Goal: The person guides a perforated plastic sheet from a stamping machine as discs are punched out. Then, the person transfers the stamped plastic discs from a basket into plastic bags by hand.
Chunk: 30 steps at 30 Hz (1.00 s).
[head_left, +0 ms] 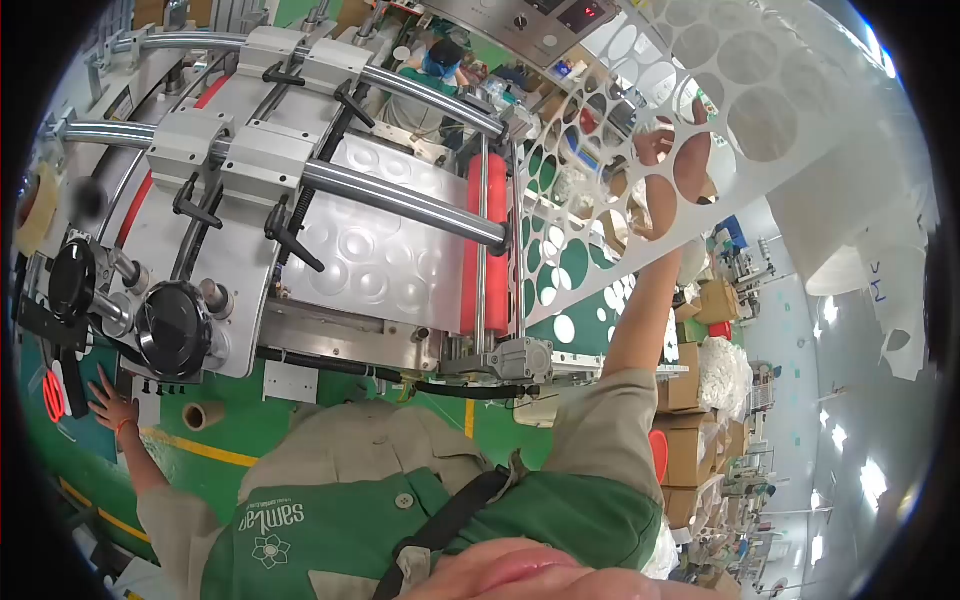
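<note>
My right hand (661,195) is raised behind a white sheet full of round holes (640,262), and skin and fingers show through several holes. The hand appears to hold the sheet up, though the sheet hides part of the grip. Low on the left, my left hand (112,410) has its fingers spread over a dark surface beside the machine. Close to it are a red-orange looped object (53,396) and a black knob (172,328). Between my arms, a pale film with round shapes (375,245) lies on the machine bed, leading to a red roller (485,245).
Steel bars (400,202) with clamp blocks cross above the machine bed. A control panel (535,25) stands at the back. Another person (432,80) is beyond the machine. Cardboard boxes (690,440) line the right side, and a cardboard tube (203,415) lies on the green floor.
</note>
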{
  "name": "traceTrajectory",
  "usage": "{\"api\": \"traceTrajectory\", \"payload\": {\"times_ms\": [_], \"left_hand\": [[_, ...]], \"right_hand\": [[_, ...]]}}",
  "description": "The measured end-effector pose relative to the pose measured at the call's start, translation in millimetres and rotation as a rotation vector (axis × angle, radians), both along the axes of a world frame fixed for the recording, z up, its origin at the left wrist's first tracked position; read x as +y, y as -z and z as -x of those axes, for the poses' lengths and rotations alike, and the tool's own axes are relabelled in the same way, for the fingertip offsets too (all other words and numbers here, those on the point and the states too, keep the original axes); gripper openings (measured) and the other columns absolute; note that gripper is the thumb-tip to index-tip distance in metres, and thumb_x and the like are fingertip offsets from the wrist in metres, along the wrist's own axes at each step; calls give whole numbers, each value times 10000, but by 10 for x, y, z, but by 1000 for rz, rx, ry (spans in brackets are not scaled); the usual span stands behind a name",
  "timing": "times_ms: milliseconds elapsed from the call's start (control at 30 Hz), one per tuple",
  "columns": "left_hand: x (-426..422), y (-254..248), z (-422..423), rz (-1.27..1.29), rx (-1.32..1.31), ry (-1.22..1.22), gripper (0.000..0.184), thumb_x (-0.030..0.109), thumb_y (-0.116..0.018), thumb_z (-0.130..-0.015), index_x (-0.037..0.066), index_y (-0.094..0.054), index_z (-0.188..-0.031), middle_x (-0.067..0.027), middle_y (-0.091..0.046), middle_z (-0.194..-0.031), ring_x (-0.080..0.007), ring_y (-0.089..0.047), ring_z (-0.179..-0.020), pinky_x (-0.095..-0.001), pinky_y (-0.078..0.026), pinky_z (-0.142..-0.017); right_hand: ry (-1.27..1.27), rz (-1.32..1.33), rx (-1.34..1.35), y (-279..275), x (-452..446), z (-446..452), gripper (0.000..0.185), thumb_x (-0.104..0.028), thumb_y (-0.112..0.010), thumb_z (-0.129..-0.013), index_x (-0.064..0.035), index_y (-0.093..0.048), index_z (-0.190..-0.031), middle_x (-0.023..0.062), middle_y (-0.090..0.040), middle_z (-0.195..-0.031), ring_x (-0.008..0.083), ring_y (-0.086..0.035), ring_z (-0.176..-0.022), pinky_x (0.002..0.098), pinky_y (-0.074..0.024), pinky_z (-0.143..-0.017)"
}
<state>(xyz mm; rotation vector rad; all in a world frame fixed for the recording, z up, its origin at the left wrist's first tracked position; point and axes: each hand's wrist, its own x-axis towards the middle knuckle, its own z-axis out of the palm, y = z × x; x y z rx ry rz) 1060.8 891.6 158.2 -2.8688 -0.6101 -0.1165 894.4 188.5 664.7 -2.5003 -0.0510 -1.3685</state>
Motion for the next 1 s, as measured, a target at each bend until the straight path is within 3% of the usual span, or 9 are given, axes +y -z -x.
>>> {"api": "traceTrajectory", "payload": {"times_ms": [100,167,200,333,567,633,833,900,1000], "left_hand": [[71,94,-12,-15,-31,11,1019,218,-683,-625,433,19,-1332,18,-68,-1432,-382,-205,-1250,-505,-254,-950],[25,63,10,-11,-67,16,1034,221,-692,-611,433,18,-1332,19,-69,-1432,-380,-218,-1245,-502,-261,-945],[18,38,15,-22,-53,18,1032,229,-694,-619,433,25,-1332,21,-66,-1432,-381,-223,-1241,-500,-267,-941],[7,16,18,-11,-43,6,1037,237,-699,-622,430,32,-1332,22,-59,-1433,-382,-219,-1242,-500,-268,-941],[-24,-32,7,46,-27,-7,1016,192,-679,-637,458,25,-1320,31,-47,-1433,-385,-183,-1258,-518,-229,-964],[-16,1,5,54,-40,-6,1002,178,-664,-643,462,19,-1319,32,-50,-1433,-386,-175,-1261,-519,-222,-967],[-47,-37,-4,33,-31,-18,937,150,-592,-664,466,-1,-1319,29,-62,-1433,-391,-154,-1268,-529,-200,-977],[-92,-92,1,50,-1,-47,924,161,-584,-668,465,-4,-1320,25,-62,-1433,-393,-149,-1269,-531,-188,-983],[-97,-121,7,43,2,-30,917,169,-573,-664,462,-6,-1321,15,-62,-1434,-396,-144,-1270,-534,-180,-986]], "right_hand": [[160,72,44,-138,-5,-148,542,-40,-641,-718,-19,-419,-1212,83,-594,-849,128,-570,-796,233,-434,-663],[254,270,-156,-176,-73,-194,388,-75,-666,-713,-3,-550,-1076,74,-617,-809,121,-587,-746,236,-444,-639],[284,180,-228,-181,64,-156,240,-94,-655,-736,16,-617,-945,81,-626,-816,114,-592,-706,231,-452,-609],[171,69,-535,47,-383,-113,197,-127,-613,-783,34,-609,-897,64,-608,-767,83,-542,-602,191,-430,-540],[219,-404,-515,339,-454,342,169,-102,-579,-796,45,-572,-878,87,-597,-705,109,-562,-614,204,-448,-562],[-10,-414,-572,502,-536,379,148,-88,-544,-804,44,-547,-873,67,-579,-698,93,-527,-566,205,-427,-529],[15,-549,-34,763,-316,500,240,-62,-542,-769,19,-557,-995,57,-532,-835,91,-489,-592,183,-374,-480],[2,235,117,726,-276,408,274,-25,-570,-730,6,-573,-1002,60,-533,-839,97,-489,-602,202,-382,-498],[92,113,139,825,-329,424,255,18,-562,-716,-27,-610,-962,61,-549,-733,134,-490,-579,245,-392,-527]]}}
